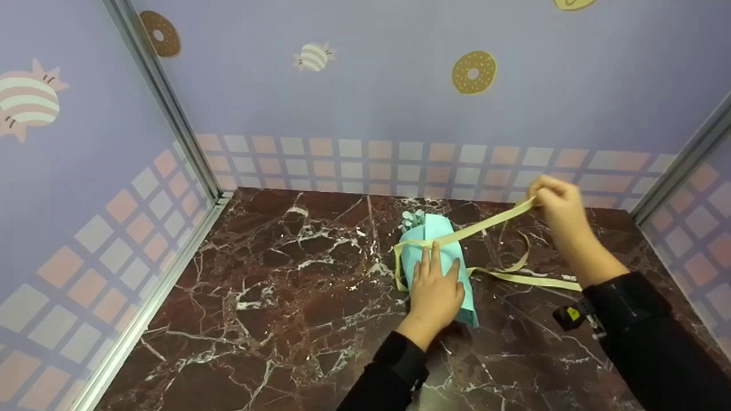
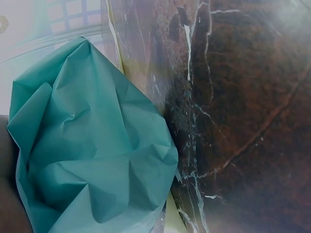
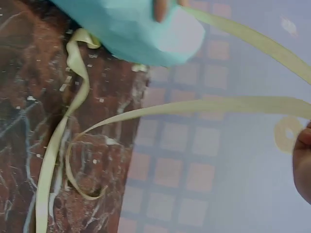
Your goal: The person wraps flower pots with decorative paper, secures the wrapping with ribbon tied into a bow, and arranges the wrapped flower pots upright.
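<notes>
A small bouquet in light blue wrapping paper (image 1: 438, 225) lies on the dark marbled surface, with pale flowers (image 1: 412, 218) showing at its far end. My left hand (image 1: 435, 294) presses flat on the paper, fingers straight, fingertips at a yellow ribbon (image 1: 491, 221) that crosses the bouquet. Off to the right and raised, my right hand (image 1: 559, 202) pinches this ribbon, which stretches taut back to the bouquet. In the left wrist view the folded, crumpled end of the paper (image 2: 97, 121) fills the left half. The right wrist view shows my right hand (image 3: 302, 165) at the edge, beside the ribbon (image 3: 194, 106).
Another length of ribbon (image 1: 534, 279) runs right from the bouquet across the marbled tabletop (image 1: 274, 325), with a curled loose end nearby. Small white bits are scattered left of the bouquet. Lilac panels (image 1: 382, 91) with printed sweets and checks stand behind and at both sides.
</notes>
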A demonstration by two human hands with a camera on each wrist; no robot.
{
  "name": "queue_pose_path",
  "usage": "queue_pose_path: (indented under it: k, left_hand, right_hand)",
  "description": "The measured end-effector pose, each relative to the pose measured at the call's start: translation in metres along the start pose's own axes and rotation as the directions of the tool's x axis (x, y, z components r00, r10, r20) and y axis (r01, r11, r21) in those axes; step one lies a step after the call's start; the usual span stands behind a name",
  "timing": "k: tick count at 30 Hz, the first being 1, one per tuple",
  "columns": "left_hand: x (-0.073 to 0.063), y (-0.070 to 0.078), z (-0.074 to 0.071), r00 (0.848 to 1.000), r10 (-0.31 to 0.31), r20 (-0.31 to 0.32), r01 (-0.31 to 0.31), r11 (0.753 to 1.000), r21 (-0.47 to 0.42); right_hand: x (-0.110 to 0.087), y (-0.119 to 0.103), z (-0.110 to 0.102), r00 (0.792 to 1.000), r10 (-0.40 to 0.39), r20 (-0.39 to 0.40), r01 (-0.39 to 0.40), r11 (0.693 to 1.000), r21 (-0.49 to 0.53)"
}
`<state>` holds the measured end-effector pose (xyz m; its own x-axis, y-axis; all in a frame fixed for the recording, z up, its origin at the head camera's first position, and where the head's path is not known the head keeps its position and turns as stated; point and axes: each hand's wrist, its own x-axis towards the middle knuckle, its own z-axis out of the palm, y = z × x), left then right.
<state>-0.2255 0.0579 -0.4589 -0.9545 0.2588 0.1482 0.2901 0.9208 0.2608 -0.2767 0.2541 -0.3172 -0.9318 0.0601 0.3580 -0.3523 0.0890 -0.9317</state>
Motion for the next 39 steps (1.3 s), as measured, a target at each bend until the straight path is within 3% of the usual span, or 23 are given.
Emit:
queue_pose_path:
  k: [3, 6, 7, 9, 11, 12, 13, 15, 16, 18, 21, 24, 26, 29, 32, 36, 39]
  left_hand:
    - [0.000, 0.000, -0.001, 1.000, -0.004, 0.009, 0.004, 1.000, 0.002]
    - [-0.001, 0.000, 0.001, 1.000, 0.001, -0.027, -0.001, 1.000, 0.014]
    - [-0.002, 0.000, 0.001, 0.999, 0.004, -0.043, -0.003, 1.000, 0.015]
    - [-0.003, 0.000, 0.002, 0.997, 0.009, -0.076, -0.008, 1.000, 0.014]
    - [-0.004, 0.000, 0.002, 0.996, 0.008, -0.089, -0.007, 1.000, 0.010]
    - [-0.004, 0.000, 0.002, 0.996, 0.007, -0.090, -0.006, 1.000, 0.014]
    - [-0.004, 0.001, 0.002, 0.996, 0.007, -0.090, -0.005, 1.000, 0.017]
    - [-0.004, 0.001, 0.002, 0.997, 0.005, -0.083, -0.003, 1.000, 0.025]
    - [-0.004, 0.002, 0.002, 0.997, 0.004, -0.078, -0.002, 1.000, 0.031]
    - [-0.004, 0.002, 0.001, 0.998, 0.001, -0.070, 0.002, 0.999, 0.042]
    - [-0.003, 0.003, 0.002, 0.997, 0.004, -0.071, 0.000, 0.999, 0.053]
    - [-0.002, 0.003, 0.001, 0.997, 0.006, -0.077, -0.001, 0.998, 0.063]
    - [-0.001, 0.003, 0.001, 0.996, 0.008, -0.083, -0.003, 0.998, 0.066]
    - [-0.002, 0.002, 0.002, 0.996, 0.016, -0.089, -0.010, 0.998, 0.068]
    - [-0.002, 0.001, 0.003, 0.993, 0.029, -0.114, -0.023, 0.998, 0.058]
    - [-0.003, -0.001, 0.005, 0.987, 0.042, -0.153, -0.035, 0.998, 0.049]
    - [-0.003, -0.002, 0.006, 0.981, 0.049, -0.186, -0.041, 0.998, 0.048]
  right_hand:
    - [0.006, -0.011, -0.008, 0.978, -0.071, -0.196, 0.117, 0.965, 0.234]
    - [0.016, -0.019, -0.021, 0.909, -0.041, -0.415, 0.212, 0.902, 0.375]
    - [0.020, -0.018, -0.026, 0.884, -0.017, -0.468, 0.221, 0.896, 0.384]
    - [0.028, -0.014, -0.036, 0.865, 0.032, -0.500, 0.154, 0.933, 0.326]
    - [0.033, -0.001, -0.045, 0.894, 0.103, -0.435, -0.041, 0.988, 0.150]
    - [0.034, 0.007, -0.048, 0.919, 0.140, -0.369, -0.146, 0.989, 0.012]
    - [0.034, 0.016, -0.049, 0.939, 0.188, -0.289, -0.234, 0.963, -0.133]
    - [0.029, 0.034, -0.047, 0.955, 0.275, -0.107, -0.294, 0.856, -0.425]
    - [0.025, 0.042, -0.042, 0.950, 0.313, -0.015, -0.274, 0.807, -0.524]
    - [0.015, 0.058, -0.026, 0.924, 0.355, 0.141, -0.201, 0.766, -0.610]
    - [-0.002, 0.073, 0.006, 0.876, 0.348, 0.335, -0.072, 0.779, -0.622]
    - [-0.015, 0.077, 0.035, 0.816, 0.323, 0.479, 0.026, 0.808, -0.589]
    - [-0.021, 0.079, 0.047, 0.791, 0.331, 0.515, 0.045, 0.808, -0.588]
    - [-0.026, 0.080, 0.056, 0.790, 0.347, 0.506, 0.040, 0.794, -0.607]
    - [-0.024, 0.081, 0.058, 0.818, 0.350, 0.457, 0.010, 0.786, -0.618]
    - [-0.018, 0.082, 0.055, 0.867, 0.344, 0.360, -0.080, 0.810, -0.581]
    - [-0.015, 0.083, 0.053, 0.892, 0.334, 0.305, -0.120, 0.825, -0.552]
